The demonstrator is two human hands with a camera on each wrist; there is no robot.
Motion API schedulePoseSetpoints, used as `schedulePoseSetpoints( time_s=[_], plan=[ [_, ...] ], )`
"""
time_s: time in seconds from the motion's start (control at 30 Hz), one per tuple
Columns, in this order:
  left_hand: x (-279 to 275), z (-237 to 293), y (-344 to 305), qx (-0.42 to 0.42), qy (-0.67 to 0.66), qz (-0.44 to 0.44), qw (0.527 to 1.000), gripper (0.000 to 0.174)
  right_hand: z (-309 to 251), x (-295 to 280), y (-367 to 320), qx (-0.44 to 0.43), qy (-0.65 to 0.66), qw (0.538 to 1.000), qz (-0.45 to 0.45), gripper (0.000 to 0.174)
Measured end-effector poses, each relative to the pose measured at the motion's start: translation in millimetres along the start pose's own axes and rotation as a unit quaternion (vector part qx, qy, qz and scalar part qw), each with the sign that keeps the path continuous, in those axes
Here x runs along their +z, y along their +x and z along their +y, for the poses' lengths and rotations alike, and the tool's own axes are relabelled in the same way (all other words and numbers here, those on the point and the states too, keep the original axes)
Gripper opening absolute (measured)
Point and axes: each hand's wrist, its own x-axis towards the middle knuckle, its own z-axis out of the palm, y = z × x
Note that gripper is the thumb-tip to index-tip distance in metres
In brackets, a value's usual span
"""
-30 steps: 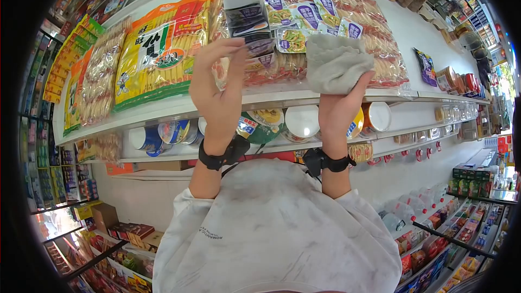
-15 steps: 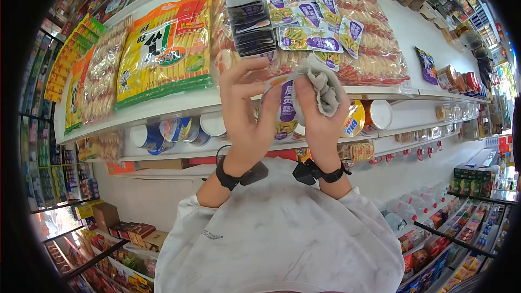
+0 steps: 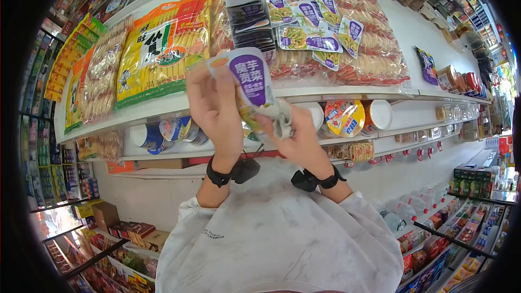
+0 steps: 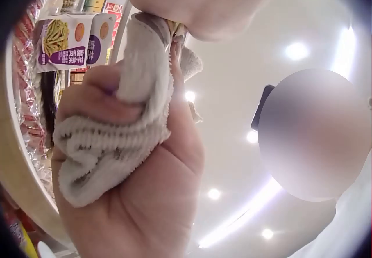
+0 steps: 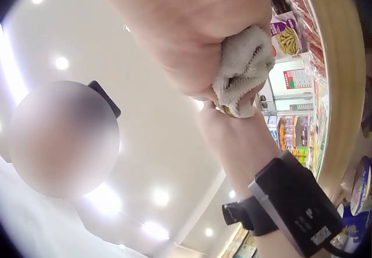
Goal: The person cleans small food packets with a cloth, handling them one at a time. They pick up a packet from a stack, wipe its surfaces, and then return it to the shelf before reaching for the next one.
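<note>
In the head view, a purple-and-white snack packet (image 3: 251,78) is tilted above the shelf's front edge. My left hand (image 3: 217,111) grips it by its left side, thumb across the front. My right hand (image 3: 305,140) holds a crumpled grey cloth (image 3: 282,121) against the packet's lower end. The left wrist view shows the cloth (image 4: 110,136) bunched in the fingers of my right hand (image 4: 145,205). The right wrist view also has the cloth (image 5: 244,69), partly hidden by the hand. Behind the packet stands a clear box (image 3: 251,19) of dark packets.
Several similar packets (image 3: 309,38) lie loose on bagged crackers (image 3: 374,38). A large yellow snack bag (image 3: 165,49) is at the left of the white shelf (image 3: 347,91). Round tubs (image 3: 344,118) stand on the shelf below, and a small purple bag (image 3: 426,66) lies at the right.
The packet, first seen between the hands half a second ago, has moved left and up in my left hand. My right hand, with the cloth, has shifted left and lower, to the packet's bottom end.
</note>
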Motion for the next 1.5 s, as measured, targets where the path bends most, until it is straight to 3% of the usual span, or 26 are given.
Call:
schedulePoseSetpoints(
  time_s=[0.07, 0.1, 0.2, 0.23, 0.3, 0.4, 0.47, 0.5, 0.57, 0.6, 0.7, 0.8, 0.9, 1.07, 1.13, 1.23, 1.43, 1.47, 1.5],
  plan=[
    [0, 2, 0, -0.018, 0.011, -0.050, 0.999, 0.034, 9, -10, -2, -0.068, -0.120, 0.988, 0.068, 0.023],
    [2, 5, -2, -0.019, 0.030, -0.078, 0.996, 0.042, 10, -14, 0, -0.063, -0.121, 0.986, 0.101, 0.033],
    [9, 10, -10, -0.020, 0.052, -0.180, 0.982, 0.061, 14, -25, 10, -0.115, -0.191, 0.957, 0.186, 0.038],
    [11, 11, -14, -0.020, 0.052, -0.218, 0.974, 0.067, 11, -26, 11, -0.131, -0.187, 0.957, 0.178, 0.048],
    [8, 9, -27, -0.021, 0.084, -0.245, 0.966, 0.073, 1, -22, 13, -0.190, -0.228, 0.943, 0.153, 0.052],
    [9, 16, -42, -0.148, -0.047, -0.107, 0.982, 0.050, -1, -19, 11, -0.242, -0.245, 0.934, 0.097, 0.056],
    [-6, 6, -37, -0.171, -0.004, -0.031, 0.985, 0.036, 0, -26, 10, -0.260, -0.230, 0.937, 0.050, 0.053],
    [-9, 7, -31, -0.184, 0.011, -0.010, 0.983, 0.030, 3, -26, 6, -0.220, -0.172, 0.953, 0.118, 0.050],
    [-9, 16, -17, -0.174, 0.046, -0.068, 0.981, 0.022, 9, -24, -5, -0.135, -0.052, 0.958, 0.248, 0.046],
    [-9, 17, -13, -0.143, 0.075, -0.109, 0.981, 0.020, 6, -26, -4, -0.100, -0.017, 0.963, 0.250, 0.046],
    [-3, 21, -6, 0.075, 0.205, -0.284, 0.934, 0.021, -3, -32, 0, -0.058, 0.053, 0.976, 0.202, 0.044],
    [0, 15, -18, 0.116, 0.201, -0.227, 0.946, 0.024, -7, -26, 2, -0.027, 0.131, 0.981, 0.137, 0.040],
    [-2, 12, -30, 0.074, 0.161, -0.162, 0.971, 0.038, -13, -17, 4, 0.000, 0.174, 0.980, 0.097, 0.037],
    [-10, 6, -35, -0.005, 0.114, -0.108, 0.988, 0.049, -8, -11, 5, 0.012, 0.059, 0.998, -0.023, 0.029],
    [-12, 6, -34, 0.009, 0.122, -0.109, 0.987, 0.055, -7, -5, 4, -0.006, 0.101, 0.995, -0.010, 0.026],
    [-11, 16, -28, -0.018, 0.129, -0.138, 0.982, 0.033, -6, -2, -3, -0.041, 0.100, 0.994, 0.018, 0.023],
    [-2, 2, -19, 0.044, 0.029, -0.097, 0.994, 0.031, 4, -17, -7, 0.068, 0.048, 0.996, 0.024, 0.021],
    [-2, 5, -19, 0.005, 0.020, -0.084, 0.996, 0.033, 4, -20, -6, 0.074, 0.027, 0.996, 0.029, 0.021],
    [-2, 9, -18, -0.034, 0.011, -0.072, 0.997, 0.035, 5, -20, -4, 0.085, 0.098, 0.986, 0.107, 0.021]
  ],
)
